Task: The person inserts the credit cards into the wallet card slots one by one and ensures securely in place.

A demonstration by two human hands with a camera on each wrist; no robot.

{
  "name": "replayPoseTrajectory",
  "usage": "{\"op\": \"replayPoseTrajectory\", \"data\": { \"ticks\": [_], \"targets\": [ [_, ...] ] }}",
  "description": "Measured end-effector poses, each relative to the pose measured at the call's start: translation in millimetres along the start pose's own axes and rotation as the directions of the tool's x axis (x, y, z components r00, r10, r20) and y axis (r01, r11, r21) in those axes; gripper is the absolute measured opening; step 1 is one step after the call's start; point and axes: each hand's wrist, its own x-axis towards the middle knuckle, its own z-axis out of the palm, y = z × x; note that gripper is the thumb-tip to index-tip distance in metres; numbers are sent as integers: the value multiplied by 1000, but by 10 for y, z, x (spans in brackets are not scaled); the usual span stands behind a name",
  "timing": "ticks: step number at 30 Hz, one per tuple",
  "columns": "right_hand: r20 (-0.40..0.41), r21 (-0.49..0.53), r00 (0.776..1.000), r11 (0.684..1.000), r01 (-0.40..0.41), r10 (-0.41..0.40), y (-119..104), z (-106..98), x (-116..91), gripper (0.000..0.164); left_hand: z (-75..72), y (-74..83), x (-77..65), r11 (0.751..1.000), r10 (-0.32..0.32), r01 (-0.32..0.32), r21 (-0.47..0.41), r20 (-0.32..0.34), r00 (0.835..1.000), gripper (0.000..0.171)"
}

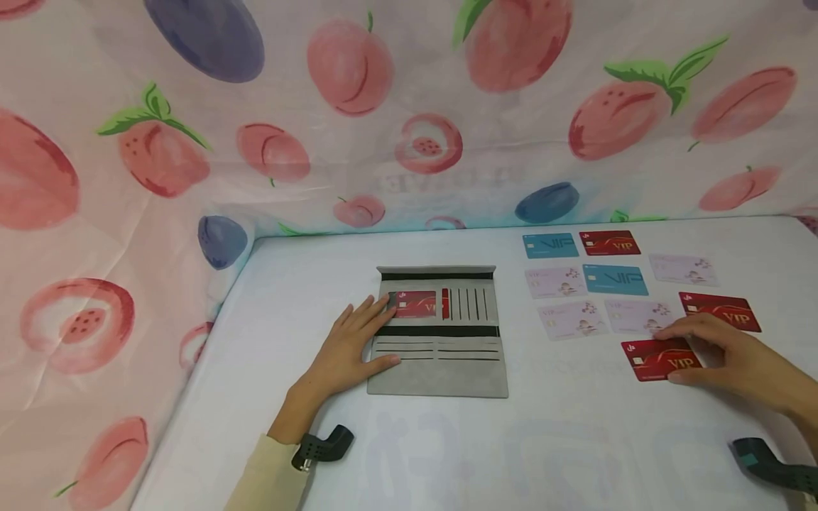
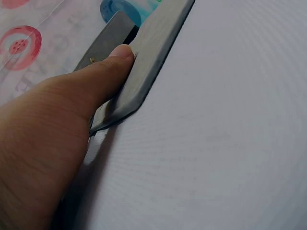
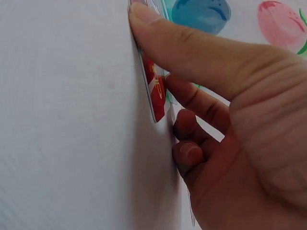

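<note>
A grey card wallet (image 1: 437, 376) lies unfolded flat on the table, with a red VIP card (image 1: 415, 304) in its upper part. My left hand (image 1: 348, 348) rests on the wallet's left side, fingers spread out; in the left wrist view the thumb (image 2: 108, 72) lies along the wallet's edge (image 2: 158, 52). Off to the right, my right hand (image 1: 735, 355) pinches another red VIP card (image 1: 652, 358) by its long edges, thumb on the near edge and fingertips on the far one. Part of that card (image 3: 156, 96) shows below the thumb in the right wrist view.
Beyond my right hand, several cards lie in rough rows: blue VIP cards (image 1: 551, 245), pale pink cards (image 1: 571, 319), a red card (image 1: 609, 243) at the back and one (image 1: 722, 310) beside the hand. A fruit-print curtain (image 1: 422, 85) borders the white table (image 1: 447, 454).
</note>
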Motion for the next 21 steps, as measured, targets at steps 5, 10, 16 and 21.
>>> {"op": "replayPoseTrajectory", "data": {
  "ticks": [5,10,16,21],
  "targets": [
    [14,4,999,999,-43,43,-32,1,1,67,-2,-7,-5,1000,-1,1,-1,-1,1000,78],
    [-10,-20,999,999,-32,32,-54,1,0,64,9,-16,-10,1000,-4,4,2,-3,1000,78],
    [-31,-23,999,999,-34,33,-51,3,-8,61,15,-6,-6,1000,-2,2,-9,-3,1000,78],
    [-25,-22,998,999,-49,49,-57,-6,-4,63,5,-7,1,1000,-1,1,2,-2,1000,78]
  ]
}}
